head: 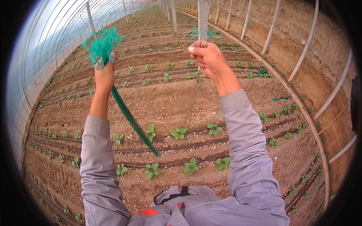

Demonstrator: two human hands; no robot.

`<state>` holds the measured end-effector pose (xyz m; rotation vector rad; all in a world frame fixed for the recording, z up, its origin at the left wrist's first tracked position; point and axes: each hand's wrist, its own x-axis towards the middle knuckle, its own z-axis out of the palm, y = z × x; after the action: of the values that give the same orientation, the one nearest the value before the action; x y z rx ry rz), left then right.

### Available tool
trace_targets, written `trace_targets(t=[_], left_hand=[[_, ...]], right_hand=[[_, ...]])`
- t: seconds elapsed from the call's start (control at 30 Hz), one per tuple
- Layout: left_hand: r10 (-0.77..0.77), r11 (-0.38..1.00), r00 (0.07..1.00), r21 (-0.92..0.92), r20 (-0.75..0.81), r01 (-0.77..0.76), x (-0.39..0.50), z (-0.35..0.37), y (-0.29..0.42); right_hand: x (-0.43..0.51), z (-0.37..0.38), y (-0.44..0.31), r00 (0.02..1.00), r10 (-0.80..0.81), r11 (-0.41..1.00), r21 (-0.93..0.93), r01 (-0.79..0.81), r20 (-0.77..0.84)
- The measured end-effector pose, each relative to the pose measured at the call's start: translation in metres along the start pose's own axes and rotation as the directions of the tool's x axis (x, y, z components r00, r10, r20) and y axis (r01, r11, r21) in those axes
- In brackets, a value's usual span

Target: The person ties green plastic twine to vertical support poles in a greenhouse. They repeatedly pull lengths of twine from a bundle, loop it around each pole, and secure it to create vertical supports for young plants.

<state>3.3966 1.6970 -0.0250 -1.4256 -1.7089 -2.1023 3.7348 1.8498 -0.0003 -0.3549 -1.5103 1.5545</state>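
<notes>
My left hand [104, 70] grips a bundle of green plastic twine [103, 45] near its top. Frayed, looped ends bush out above the fist, and a long straight tail [133, 121] hangs down to the right over the seedling rows. My right hand [208, 58] is raised in front of a pale concrete post [202, 17], fingers pinched on thin green strands [195, 38]. These strands meet a thin wire stretched across at that height, where small knotted ends [210, 34] stick out. A faint strand hangs below the right hand towards the soil.
Rows of young leafy seedlings [191, 166] grow beside black drip lines [181, 147] in bare soil. An earthen wall [297, 36] with slanted poles [305, 55] stands right; curved film-covered ribs [36, 56] rise left. Twine scraps [281, 98] lie on the ground.
</notes>
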Motion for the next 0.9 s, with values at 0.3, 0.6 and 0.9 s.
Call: trace_targets(t=[0.3, 0.6, 0.9], left_hand=[[0.079, 0.997, 0.997, -0.006, -0.011, -0.079, 0.006, -0.001, 0.003], [-0.018, 1.0, 0.999, -0.023, -0.033, 0.017, -0.003, 0.002, 0.009], [-0.209, 0.973, 0.975, -0.11, -0.07, 0.201, -0.017, 0.007, 0.025]], right_hand=[[-0.005, -0.013, -0.005, 0.989, -0.116, 0.925, -0.353, 0.142, 0.093], [-0.063, -0.053, 0.018, 0.941, -0.338, 0.847, -0.445, 0.292, -0.025], [-0.035, -0.137, -0.064, 0.923, -0.205, 0.914, 0.274, 0.3, -0.324]])
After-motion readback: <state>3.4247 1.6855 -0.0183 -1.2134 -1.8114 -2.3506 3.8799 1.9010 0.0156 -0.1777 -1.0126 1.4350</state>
